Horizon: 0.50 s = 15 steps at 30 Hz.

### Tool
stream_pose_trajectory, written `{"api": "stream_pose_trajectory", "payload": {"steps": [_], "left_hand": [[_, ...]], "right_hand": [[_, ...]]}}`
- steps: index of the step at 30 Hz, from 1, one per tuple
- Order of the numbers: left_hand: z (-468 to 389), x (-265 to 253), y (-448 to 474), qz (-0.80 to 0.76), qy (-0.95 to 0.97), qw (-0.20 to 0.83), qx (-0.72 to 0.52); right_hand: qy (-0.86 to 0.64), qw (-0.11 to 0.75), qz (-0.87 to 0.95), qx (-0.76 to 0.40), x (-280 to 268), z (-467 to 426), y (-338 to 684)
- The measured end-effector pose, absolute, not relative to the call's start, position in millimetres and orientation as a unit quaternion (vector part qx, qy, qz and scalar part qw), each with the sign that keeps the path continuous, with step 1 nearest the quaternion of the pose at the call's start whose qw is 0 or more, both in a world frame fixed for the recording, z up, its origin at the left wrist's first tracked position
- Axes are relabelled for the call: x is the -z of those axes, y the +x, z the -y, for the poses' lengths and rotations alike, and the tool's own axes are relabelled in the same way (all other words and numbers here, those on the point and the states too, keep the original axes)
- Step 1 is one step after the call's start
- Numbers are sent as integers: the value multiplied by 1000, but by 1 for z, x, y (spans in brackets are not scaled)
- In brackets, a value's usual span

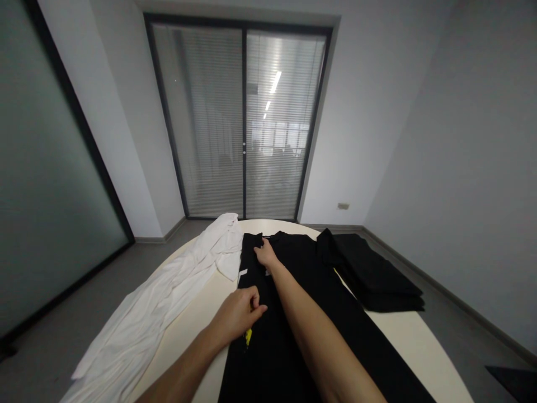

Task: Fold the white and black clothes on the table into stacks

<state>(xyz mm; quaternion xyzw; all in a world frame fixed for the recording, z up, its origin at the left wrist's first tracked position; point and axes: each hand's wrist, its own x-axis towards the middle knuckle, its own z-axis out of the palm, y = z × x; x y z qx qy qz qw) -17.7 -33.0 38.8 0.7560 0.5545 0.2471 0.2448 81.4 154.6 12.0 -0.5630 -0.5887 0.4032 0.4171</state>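
A black T-shirt (pixel 293 263) lies spread on the table, its collar toward the far edge. Its left side is folded inward, with a small white tag and a yellow print showing along that side. My right hand (pixel 265 254) reaches to the far end, its fingers closed on the fabric beside the collar. Nearer to me, my left hand (pixel 243 311) is over the shirt's left edge by the yellow print. Its fingers are curled in, the thumb points right, and no cloth shows in its grip.
A crumpled white cloth garment (pixel 180 285) runs along the table's left side. Folded black garments (pixel 373 274) are stacked at the right. The round pale table (pixel 411 336) has a curved edge. Behind it stand glass doors (pixel 243 123) with blinds.
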Motion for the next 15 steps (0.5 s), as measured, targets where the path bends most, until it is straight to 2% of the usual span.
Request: {"api": "stream_pose_trajectory", "payload": {"steps": [5, 9, 15], "left_hand": [[30, -32, -20, -538, 757, 257, -268], [24, -27, -26, -534, 748, 277, -281], [16, -17, -42, -548, 764, 138, -311]], "right_hand": [[-583, 374, 626, -358, -20, -141, 101], [-591, 305, 693, -278, -34, -109, 123], [-555, 171, 790, -197, -50, -34, 158]]}}
